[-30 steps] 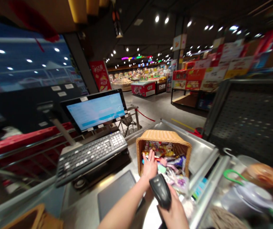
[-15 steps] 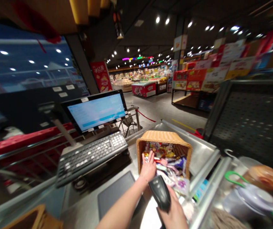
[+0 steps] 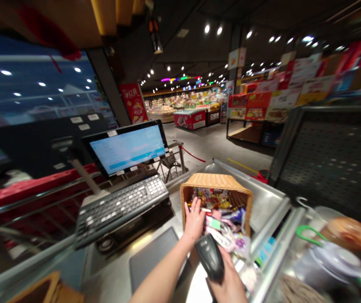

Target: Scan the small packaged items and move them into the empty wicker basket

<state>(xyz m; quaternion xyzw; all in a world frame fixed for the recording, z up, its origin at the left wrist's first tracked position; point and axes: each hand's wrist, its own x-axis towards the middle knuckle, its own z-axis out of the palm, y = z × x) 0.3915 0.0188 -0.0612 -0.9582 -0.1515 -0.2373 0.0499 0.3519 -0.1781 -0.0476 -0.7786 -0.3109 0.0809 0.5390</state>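
Reaching into the wicker basket [image 3: 216, 182] on the steel worktop [image 3: 265, 202], the left grip [image 3: 195, 221] spreads open against snack packets [image 3: 223, 223], while the right grip [image 3: 231, 286] closes around a black handheld scanner [image 3: 210, 257] just beside the basket's near edge.

Small round white ceiling spotlights [image 3: 206, 28] lit the dim, dark-roofed hall, and a pale blue glowing monitor screen [image 3: 128, 149] stood out brightly. Glare whitened the brushed steel surface [image 3: 199, 286] low down. Wide-angle distortion bent the edges, where tall red cardboard displays [image 3: 313, 80] and shiny wrapped goods [image 3: 349, 233] blurred.
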